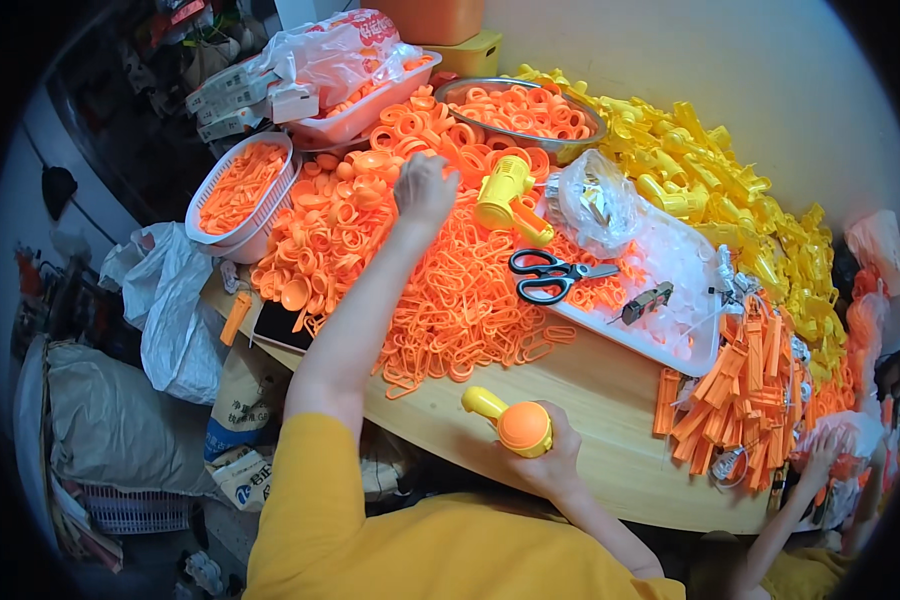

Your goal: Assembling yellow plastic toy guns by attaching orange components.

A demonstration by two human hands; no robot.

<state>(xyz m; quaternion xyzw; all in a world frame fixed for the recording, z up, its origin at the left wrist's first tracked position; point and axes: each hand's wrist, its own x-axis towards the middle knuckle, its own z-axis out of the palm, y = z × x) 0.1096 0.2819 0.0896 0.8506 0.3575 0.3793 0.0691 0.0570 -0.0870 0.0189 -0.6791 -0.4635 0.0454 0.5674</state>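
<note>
My right hand [562, 450] is wrapped round a yellow plastic toy piece [483, 403] with a stubby handle and a round orange face [525, 428], near the table's front edge. At the far side, my left hand [427, 190] is over a heap of orange round caps and rings [370, 180], fingers curled; what they pinch, if anything, is hidden. Just right of it lies another yellow toy body [505, 190] with a ribbed end. Below the left hand spreads a pile of orange clip-like loops [460, 290]. Black-handled scissors [560, 275] rest to the right.
A white tray [705, 355] holds clear pieces. Yellow parts [690, 170] are heaped along the wall, orange strips [735, 390] at right. A metal bowl [454, 92] and a white basket [292, 180] hold orange parts. Another person's hand [820, 455] is at lower right.
</note>
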